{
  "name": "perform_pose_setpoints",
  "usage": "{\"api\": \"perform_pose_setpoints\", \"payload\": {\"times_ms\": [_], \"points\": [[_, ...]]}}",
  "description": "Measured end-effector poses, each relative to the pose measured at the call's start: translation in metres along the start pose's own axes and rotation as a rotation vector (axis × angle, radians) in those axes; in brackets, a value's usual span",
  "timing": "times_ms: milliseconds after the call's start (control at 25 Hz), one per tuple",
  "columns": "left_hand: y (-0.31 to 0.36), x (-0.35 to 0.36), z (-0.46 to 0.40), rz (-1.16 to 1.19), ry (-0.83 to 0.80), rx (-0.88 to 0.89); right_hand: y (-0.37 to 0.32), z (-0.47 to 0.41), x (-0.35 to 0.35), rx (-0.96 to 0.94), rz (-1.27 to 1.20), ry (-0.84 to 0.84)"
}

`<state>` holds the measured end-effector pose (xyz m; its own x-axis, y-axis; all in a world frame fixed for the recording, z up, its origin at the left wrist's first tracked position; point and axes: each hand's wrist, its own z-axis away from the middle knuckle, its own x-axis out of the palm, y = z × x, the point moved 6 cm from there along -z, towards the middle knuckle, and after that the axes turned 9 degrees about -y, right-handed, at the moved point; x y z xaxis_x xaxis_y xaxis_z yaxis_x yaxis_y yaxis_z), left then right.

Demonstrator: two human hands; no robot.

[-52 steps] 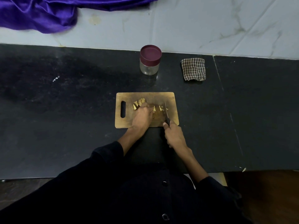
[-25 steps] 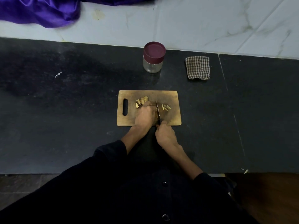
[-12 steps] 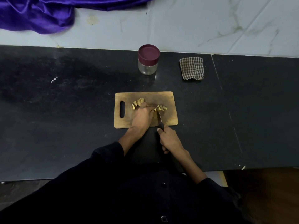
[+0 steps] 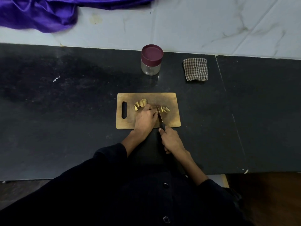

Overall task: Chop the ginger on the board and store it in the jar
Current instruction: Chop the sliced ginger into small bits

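A wooden cutting board [image 4: 171,100] with a handle slot lies on the black counter. Pale ginger pieces lie in two small heaps: one [image 4: 140,103] beyond my left hand, one [image 4: 165,109] right of the blade. My left hand [image 4: 145,119] presses down on ginger hidden under its fingers. My right hand [image 4: 171,140] grips the black handle of a knife [image 4: 160,114], whose blade rests on the board right beside my left fingertips. A clear jar [image 4: 151,60] with a maroon lid on stands behind the board.
A folded checked cloth [image 4: 195,69] lies right of the jar. Purple fabric [image 4: 40,12] is draped over the pale tiled surface at the back left. A seam in the counter [image 4: 228,98] runs down the right side. The counter's near edge is close to my body.
The knife has kept moving up and down beside my left fingers, shifting slightly left. The heap of cut pieces right of the blade has grown a little. The view sways slightly.
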<state>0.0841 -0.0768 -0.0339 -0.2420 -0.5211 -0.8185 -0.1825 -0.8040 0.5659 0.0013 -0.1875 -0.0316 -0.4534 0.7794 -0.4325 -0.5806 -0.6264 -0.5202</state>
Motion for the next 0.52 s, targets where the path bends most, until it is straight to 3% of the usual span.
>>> {"api": "perform_pose_setpoints", "payload": {"times_ms": [240,520], "points": [[0.0009,0.0004,-0.0009,-0.03,-0.024,-0.018,0.0045,-0.004,-0.0027,-0.033,-0.217,0.032],[0.0016,-0.0002,0.0001,-0.036,-0.001,-0.002,0.0067,-0.003,-0.0008,-0.061,-0.124,-0.039]]}}
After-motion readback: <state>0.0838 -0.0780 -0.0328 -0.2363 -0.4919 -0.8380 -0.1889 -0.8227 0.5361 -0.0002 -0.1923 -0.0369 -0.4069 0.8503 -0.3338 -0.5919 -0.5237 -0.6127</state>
